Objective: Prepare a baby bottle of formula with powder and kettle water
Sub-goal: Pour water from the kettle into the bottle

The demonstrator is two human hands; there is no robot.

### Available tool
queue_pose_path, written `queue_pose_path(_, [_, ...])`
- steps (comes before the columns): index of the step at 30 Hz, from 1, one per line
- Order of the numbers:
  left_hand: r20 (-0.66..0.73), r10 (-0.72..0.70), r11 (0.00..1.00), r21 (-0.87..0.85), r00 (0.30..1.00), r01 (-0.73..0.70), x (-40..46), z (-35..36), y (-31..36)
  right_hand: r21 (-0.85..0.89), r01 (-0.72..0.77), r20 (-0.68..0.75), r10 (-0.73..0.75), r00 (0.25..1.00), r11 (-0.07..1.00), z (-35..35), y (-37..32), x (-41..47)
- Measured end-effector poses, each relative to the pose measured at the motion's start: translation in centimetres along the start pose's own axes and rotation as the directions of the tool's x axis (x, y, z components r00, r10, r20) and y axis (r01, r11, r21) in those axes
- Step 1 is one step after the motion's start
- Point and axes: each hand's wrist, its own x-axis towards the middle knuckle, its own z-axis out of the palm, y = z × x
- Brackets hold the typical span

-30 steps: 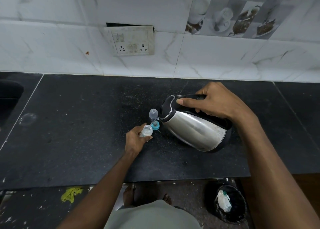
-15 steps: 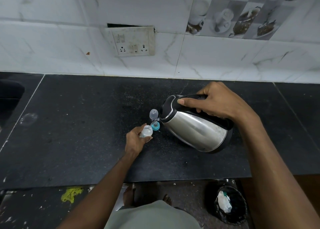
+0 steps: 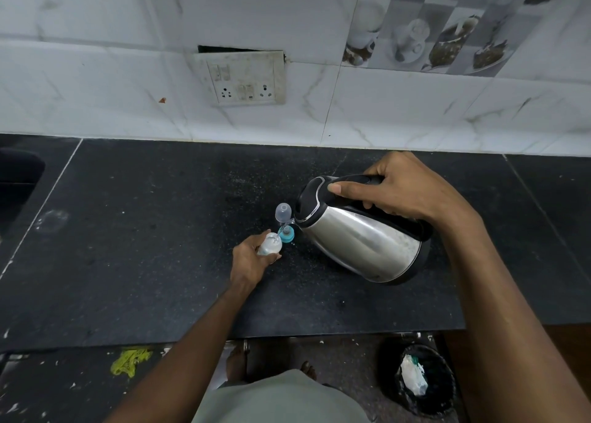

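One thin stream of water is now running from the spout of the kettle (image 3: 361, 240), tipped a little further than a moment ago, into the open baby bottle (image 3: 269, 244) standing on the tabletop (image 3: 128, 246). The right hand (image 3: 406, 186) is gripping the kettle's handle while the left hand's (image 3: 248, 258) fingers are wrapping the bottle, so filling is under way. The blue collar (image 3: 287, 234) and clear cap (image 3: 283, 212) are waiting just beside it.

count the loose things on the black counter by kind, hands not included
kettle, tilted, gripped by the right hand: 1
baby bottle, held by the left hand: 1
clear cap: 1
blue teat ring: 1
total: 4
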Motion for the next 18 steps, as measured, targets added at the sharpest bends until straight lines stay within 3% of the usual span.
queue_pose_path(18, [0.001, -0.02, 1.0, 0.004, 1.0, 0.02, -0.11, 0.01, 0.03, -0.047, -0.017, -0.015, 0.016, 1.0, 0.999, -0.42, -0.25, -0.07])
